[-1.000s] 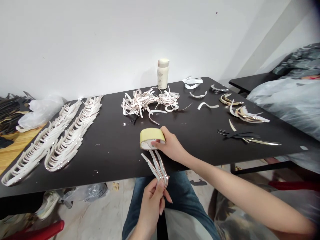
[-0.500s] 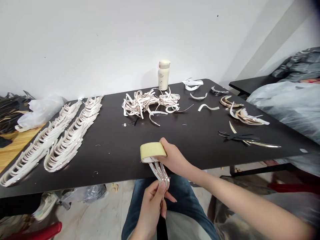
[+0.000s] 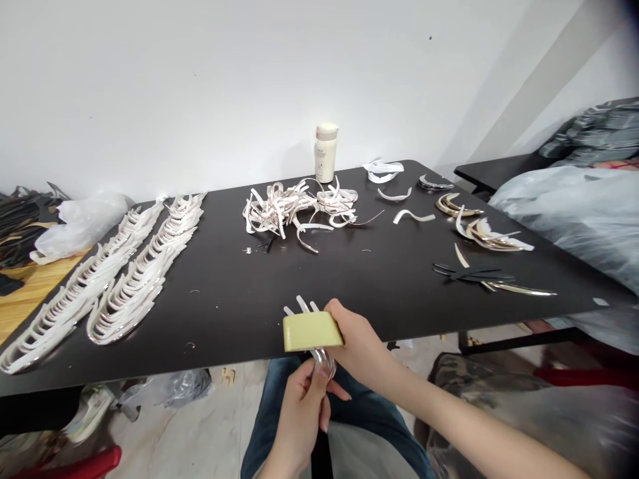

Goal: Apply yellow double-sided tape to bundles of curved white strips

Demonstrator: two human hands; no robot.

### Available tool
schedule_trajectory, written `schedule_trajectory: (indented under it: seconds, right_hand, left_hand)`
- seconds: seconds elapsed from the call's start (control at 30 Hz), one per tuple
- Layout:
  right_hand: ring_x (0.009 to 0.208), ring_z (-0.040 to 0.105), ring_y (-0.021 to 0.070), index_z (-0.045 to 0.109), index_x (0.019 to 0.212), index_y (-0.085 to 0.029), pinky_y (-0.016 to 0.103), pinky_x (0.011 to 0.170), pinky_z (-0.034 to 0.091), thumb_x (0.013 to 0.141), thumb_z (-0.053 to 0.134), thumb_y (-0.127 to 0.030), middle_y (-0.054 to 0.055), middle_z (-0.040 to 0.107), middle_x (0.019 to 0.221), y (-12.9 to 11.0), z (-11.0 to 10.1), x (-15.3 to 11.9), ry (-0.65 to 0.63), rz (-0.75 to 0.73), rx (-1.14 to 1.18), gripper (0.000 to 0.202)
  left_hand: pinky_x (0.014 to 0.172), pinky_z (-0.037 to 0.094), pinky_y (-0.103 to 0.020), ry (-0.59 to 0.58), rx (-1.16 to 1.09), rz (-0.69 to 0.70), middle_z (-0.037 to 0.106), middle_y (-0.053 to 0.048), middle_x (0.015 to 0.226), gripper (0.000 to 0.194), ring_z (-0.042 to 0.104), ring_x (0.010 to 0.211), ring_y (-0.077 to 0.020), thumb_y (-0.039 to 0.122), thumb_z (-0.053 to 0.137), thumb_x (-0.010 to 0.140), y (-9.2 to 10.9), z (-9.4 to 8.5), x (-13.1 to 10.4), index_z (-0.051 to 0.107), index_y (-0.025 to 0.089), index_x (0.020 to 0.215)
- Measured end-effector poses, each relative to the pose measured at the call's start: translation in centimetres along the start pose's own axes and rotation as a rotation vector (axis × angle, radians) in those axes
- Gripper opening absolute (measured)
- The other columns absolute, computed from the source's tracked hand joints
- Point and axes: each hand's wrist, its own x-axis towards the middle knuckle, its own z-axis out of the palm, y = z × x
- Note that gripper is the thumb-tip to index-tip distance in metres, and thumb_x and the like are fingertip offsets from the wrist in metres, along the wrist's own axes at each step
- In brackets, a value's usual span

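My right hand (image 3: pixel 362 342) grips a pale yellow roll of tape (image 3: pixel 312 332) near the table's front edge. Below it, my left hand (image 3: pixel 304 406) is closed on a few thin, curved white-and-metallic strips (image 3: pixel 324 359), pinched between thumb and fingers. The strips rise behind the roll, and their pale ends show above its upper edge. Whether they pass through the roll's centre or only behind it, I cannot tell. Both hands are above my lap.
Two long rows of nested curved strips (image 3: pixel 134 293) lie on the dark table (image 3: pixel 239 286) at left. Tangled pale strips (image 3: pixel 279 206) lie mid-table, before a cream bottle (image 3: pixel 326 153). Curved pieces (image 3: pixel 492 236) and black strips (image 3: pixel 474 273) are at right. A plastic-covered heap (image 3: pixel 564 206) stands beyond.
My right hand has lowered the roll of tape along the strips towards my left hand. The strip ends now show above the roll. My left hand has barely moved.
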Motion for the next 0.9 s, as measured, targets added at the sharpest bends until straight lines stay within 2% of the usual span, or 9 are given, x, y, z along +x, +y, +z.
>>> schedule_trajectory:
  seconds: [0.13, 0.27, 0.33, 0.4, 0.57, 0.73, 0.8, 0.9]
  right_hand:
    - [0.056, 0.046, 0.0108, 0.034, 0.074, -0.024, 0.02, 0.052, 0.032, 0.07, 0.048, -0.004, -0.007, 0.048, 0.064, -0.2, 0.1, -1.1, 0.069, -0.042, 0.16, 0.024]
    - [0.054, 0.047, 0.0105, 0.034, 0.072, -0.023, 0.019, 0.05, 0.03, 0.069, 0.046, -0.003, -0.007, 0.047, 0.06, -0.1, 0.5, -2.1, 0.049, 0.058, 0.118, 0.024]
    - [0.053, 0.048, 0.0106, 0.035, 0.071, -0.023, 0.019, 0.049, 0.03, 0.071, 0.045, -0.003, -0.007, 0.048, 0.059, 0.0, 0.6, -2.1, 0.008, 0.092, 0.092, 0.022]
    - [0.053, 0.048, 0.0104, 0.036, 0.072, -0.023, 0.019, 0.049, 0.03, 0.072, 0.046, -0.004, -0.007, 0.049, 0.061, -0.1, 0.4, -1.9, -0.007, 0.065, 0.104, 0.021]
    - [0.058, 0.048, 0.0112, 0.036, 0.076, -0.023, 0.02, 0.053, 0.034, 0.072, 0.05, -0.007, -0.006, 0.049, 0.066, -0.1, -0.1, -1.3, 0.169, -0.053, 0.182, 0.022]
    - [0.057, 0.049, 0.0125, 0.033, 0.072, -0.023, 0.021, 0.051, 0.03, 0.069, 0.045, -0.003, -0.005, 0.049, 0.065, 0.0, 0.2, -0.2, 0.002, -0.009, -0.018, 0.023]
    - [0.058, 0.049, 0.0126, 0.035, 0.073, -0.023, 0.021, 0.051, 0.031, 0.069, 0.046, -0.004, -0.005, 0.05, 0.066, -0.2, 0.1, 0.5, -0.003, -0.039, -0.006, 0.022]
    - [0.057, 0.049, 0.0125, 0.036, 0.076, -0.023, 0.02, 0.051, 0.033, 0.072, 0.049, -0.009, -0.006, 0.049, 0.065, -0.3, 0.0, 1.6, 0.057, -0.055, 0.072, 0.019]
  left_hand:
    - [0.036, 0.011, -0.021, 0.049, 0.021, 0.005, 0.064, -0.002, 0.056, 0.052, 0.028, 0.03, -0.0013, 0.063, 0.055, 0.08, 0.0, -0.1, 0.2, 0.064, 0.011, 0.081]
    - [0.036, 0.013, -0.02, 0.061, 0.059, 0.003, 0.06, 0.0, 0.049, 0.051, 0.027, 0.029, -0.0006, 0.06, 0.054, 0.081, 0.0, -0.2, 0.3, 0.06, 0.012, 0.066]
    - [0.036, 0.014, -0.019, 0.052, 0.055, 0.014, 0.062, 0.0, 0.053, 0.047, 0.027, 0.03, -0.0002, 0.058, 0.055, 0.082, 0.2, -0.1, 0.3, 0.059, 0.012, 0.07]
    - [0.036, 0.014, -0.019, 0.048, 0.057, 0.022, 0.063, 0.0, 0.056, 0.046, 0.028, 0.03, 0.0002, 0.057, 0.055, 0.082, 0.4, 0.0, 0.2, 0.058, 0.012, 0.072]
    - [0.035, 0.011, -0.019, 0.03, 0.065, 0.032, 0.064, 0.0, 0.06, 0.047, 0.028, 0.032, 0.0002, 0.059, 0.052, 0.084, 1.0, 0.1, 0.0, 0.059, 0.012, 0.084]
    - [0.035, 0.01, -0.019, 0.015, 0.053, 0.038, 0.065, -0.001, 0.06, 0.048, 0.028, 0.031, 0.001, 0.06, 0.052, 0.084, 0.8, 0.0, 0.0, 0.058, 0.012, 0.082]
    - [0.035, 0.01, -0.019, 0.014, 0.046, 0.034, 0.065, -0.001, 0.061, 0.047, 0.027, 0.031, 0.0008, 0.057, 0.052, 0.085, 0.8, -0.1, 0.0, 0.061, 0.011, 0.088]
    - [0.036, 0.011, -0.019, 0.023, 0.034, 0.036, 0.065, -0.001, 0.061, 0.045, 0.027, 0.032, 0.0, 0.053, 0.051, 0.087, 0.7, -0.2, 0.0, 0.063, 0.011, 0.097]
